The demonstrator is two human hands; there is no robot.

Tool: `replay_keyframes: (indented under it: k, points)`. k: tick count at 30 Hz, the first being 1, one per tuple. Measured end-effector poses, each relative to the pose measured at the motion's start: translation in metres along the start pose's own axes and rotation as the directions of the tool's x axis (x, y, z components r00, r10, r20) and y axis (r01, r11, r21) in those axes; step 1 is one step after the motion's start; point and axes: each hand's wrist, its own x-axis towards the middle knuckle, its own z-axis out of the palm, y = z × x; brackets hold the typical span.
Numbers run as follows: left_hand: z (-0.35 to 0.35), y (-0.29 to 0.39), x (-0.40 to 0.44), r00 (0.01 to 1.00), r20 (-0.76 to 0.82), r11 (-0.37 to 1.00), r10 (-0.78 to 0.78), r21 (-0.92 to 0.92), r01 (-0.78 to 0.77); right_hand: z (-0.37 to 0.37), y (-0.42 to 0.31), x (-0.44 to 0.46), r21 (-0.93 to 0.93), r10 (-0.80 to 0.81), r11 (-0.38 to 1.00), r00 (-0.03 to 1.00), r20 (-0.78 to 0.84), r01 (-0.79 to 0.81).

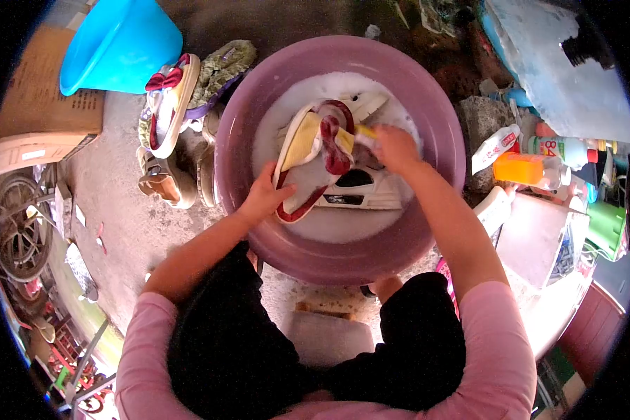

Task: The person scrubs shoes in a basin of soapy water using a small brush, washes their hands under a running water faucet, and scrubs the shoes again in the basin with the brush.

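My left hand [264,195] grips the heel end of a cream slipper [304,145] with dark red trim and a red bow, tilted over a purple basin [441,133]. My right hand [397,148] is closed around what looks like a brush [366,131] with a yellow part, close beside the slipper's bow; its far end is partly hidden. White suds [273,133] fill the basin. Beneath the slipper and my right hand, white shoes [367,189] lie in the foam, partly covered.
Left of the basin stand a matching slipper [168,115], brown shoes [166,178], a blue bucket [122,49] and a cardboard box [45,84]. Bottles, including an orange one [521,169], crowd the right side. A wheel [21,217] is at far left.
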Motion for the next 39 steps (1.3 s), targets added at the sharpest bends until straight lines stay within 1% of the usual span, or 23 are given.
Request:
replay_keyframes:
  k: [1, 4, 5, 7, 8, 9, 10, 12, 13, 16, 17, 19, 20, 22, 23, 26, 29, 32, 34, 36, 37, 38, 39]
  points:
    - [-0.001, -0.005, 0.002, 0.999, -0.026, 0.999, 0.034, 0.005, -0.034, -0.009, -0.007, -0.006, 0.113, 0.164, 0.981, 0.985, -0.051, -0.157]
    - [-0.001, -0.009, 0.003, 0.998, -0.024, 0.987, 0.06, 0.148, -0.056, -0.021, -0.013, -0.015, 0.54, 0.439, 0.782, 0.89, -0.122, -0.312]
    - [0.0, -0.004, 0.0, 0.997, -0.025, 0.987, 0.072, 0.146, -0.067, -0.022, -0.023, -0.02, 0.587, 0.314, 0.802, 0.913, -0.259, -0.11]
    - [0.001, 0.006, -0.006, 0.995, -0.025, 0.985, 0.096, 0.144, -0.092, -0.034, -0.06, -0.037, 0.332, 0.093, 0.943, 0.944, -0.316, 0.018]
    - [0.002, 0.009, -0.007, 0.996, -0.025, 0.975, 0.081, 0.208, -0.074, -0.042, -0.083, -0.052, 0.187, -0.078, 0.973, 0.955, -0.286, 0.136]
    - [0.002, 0.011, -0.008, 0.997, -0.028, 0.96, 0.066, 0.273, -0.056, -0.045, -0.101, -0.061, 0.045, -0.245, 0.964, 0.941, -0.232, 0.262]
    - [0.002, 0.012, -0.01, 0.998, -0.033, 0.94, 0.048, 0.339, -0.034, -0.042, -0.112, -0.058, -0.009, -0.312, 0.949, 0.937, -0.16, 0.314]
    - [0.003, 0.002, -0.012, 0.95, -0.084, 0.873, 0.301, 0.425, -0.239, -0.032, -0.126, -0.052, -0.094, -0.427, 0.9, 0.904, -0.005, 0.425]
    - [0.002, -0.002, -0.013, 0.902, -0.098, 0.818, 0.421, 0.47, -0.331, -0.031, -0.117, -0.039, -0.158, -0.386, 0.919, 0.906, -0.174, 0.362]
    - [-0.001, 0.019, -0.014, 0.896, -0.088, 0.792, 0.435, 0.511, -0.334, -0.057, -0.096, -0.015, 0.084, -0.147, 0.979, 0.933, -0.327, 0.184]
    - [0.0, 0.019, -0.012, 0.887, -0.098, 0.777, 0.45, 0.533, -0.335, -0.062, -0.098, -0.016, 0.107, -0.117, 0.982, 0.943, -0.311, 0.157]
    - [0.0, 0.017, -0.007, 0.868, -0.119, 0.741, 0.483, 0.584, -0.332, -0.066, -0.121, -0.034, 0.05, -0.195, 0.978, 0.973, -0.124, 0.202]
    - [-0.003, 0.012, -0.004, 0.876, -0.066, 0.713, 0.478, 0.612, -0.343, -0.065, -0.132, -0.044, 0.029, -0.229, 0.973, 0.973, -0.024, 0.229]
    - [-0.01, 0.0, -0.006, 0.896, 0.049, 0.655, 0.442, 0.665, -0.359, -0.053, -0.142, -0.061, 0.004, -0.322, 0.947, 0.947, 0.011, 0.322]
    - [-0.011, -0.003, -0.009, 0.879, 0.029, 0.637, 0.477, 0.677, -0.368, -0.048, -0.145, -0.064, -0.007, -0.367, 0.93, 0.93, 0.027, 0.368]
    - [-0.008, -0.005, -0.02, 0.843, -0.026, 0.613, 0.537, 0.699, -0.368, -0.045, -0.107, -0.024, 0.061, -0.212, 0.971, 0.951, -0.226, 0.231]
    - [-0.008, 0.002, -0.013, 0.837, -0.066, 0.633, 0.542, 0.688, -0.355, -0.061, -0.073, 0.004, 0.128, 0.028, 0.992, 0.967, -0.253, 0.005]
    - [-0.006, -0.007, -0.008, 0.866, -0.07, 0.69, 0.495, 0.638, -0.342, -0.051, -0.104, -0.032, 0.076, -0.079, 0.993, 0.983, -0.168, 0.092]
    - [-0.006, -0.016, -0.008, 0.911, -0.027, 0.724, 0.412, 0.616, -0.31, -0.054, -0.138, -0.064, 0.088, -0.236, 0.969, 0.972, 0.02, 0.233]
    - [-0.01, -0.029, -0.003, 0.877, 0.025, 0.636, 0.481, 0.678, -0.368, -0.024, -0.128, -0.062, 0.07, -0.375, 0.906, 0.869, -0.324, 0.417]
    - [-0.012, -0.033, -0.003, 0.86, 0.053, 0.589, 0.507, 0.707, -0.391, -0.018, -0.119, -0.056, 0.105, -0.37, 0.89, 0.836, -0.405, 0.444]
    - [-0.013, -0.028, -0.005, 0.871, 0.046, 0.612, 0.489, 0.693, -0.38, -0.012, -0.111, -0.05, 0.134, -0.362, 0.869, 0.798, -0.483, 0.476]
    - [-0.014, -0.017, -0.007, 0.882, 0.04, 0.636, 0.47, 0.677, -0.369, -0.012, -0.089, -0.031, 0.261, -0.313, 0.835, 0.808, -0.499, 0.485]
